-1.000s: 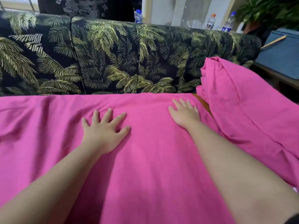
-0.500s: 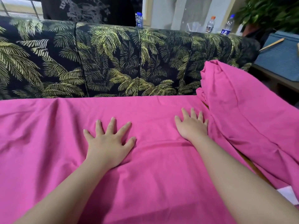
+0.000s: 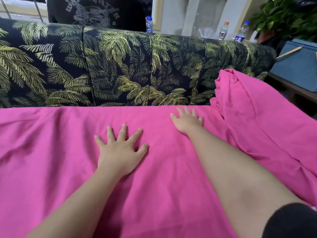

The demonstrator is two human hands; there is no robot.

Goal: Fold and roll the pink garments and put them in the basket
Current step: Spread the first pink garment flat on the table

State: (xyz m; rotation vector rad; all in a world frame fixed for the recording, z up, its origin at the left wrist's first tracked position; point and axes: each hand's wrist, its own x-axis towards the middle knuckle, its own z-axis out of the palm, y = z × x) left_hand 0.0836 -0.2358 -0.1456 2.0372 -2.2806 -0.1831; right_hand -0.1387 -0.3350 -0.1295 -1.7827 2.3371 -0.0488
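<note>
1. Setup: one pink garment point(image 3: 163, 194) lies spread flat across the work surface in front of us, its far edge running along the base of the palm-print sofa back point(image 3: 120, 66). A second heap of pink cloth point(image 3: 257, 109) sits bunched at the right, touching the spread piece.
2. Left hand point(image 3: 120, 150): palm down on the cloth, fingers straight and splayed wide, holding nothing, only pressing.
3. Right hand point(image 3: 187, 121): farther out near the far edge, also flat and palm down with fingers extended; nothing gripped.
4. Step in hand, as we judge it: smoothing the fabric before the first fold. Soft wrinkles remain at the left point(image 3: 34, 143) and between the spread piece and the heap.
5. Method note: we should sweep outward from the centre with flat palms, not fingertips, so that the thin cloth does not drag and ruck up under the hand.
6. We should work the left-hand wrinkles toward the open edge rather than toward the sofa.
7. Before folding, we should part the spread garment from the heap, or the fold may catch both.
8. Basket: we think the blue woven container point(image 3: 298, 66) at the far right may be it; we cannot confirm.
9. Progress: early; nothing folded or rolled yet.
</note>
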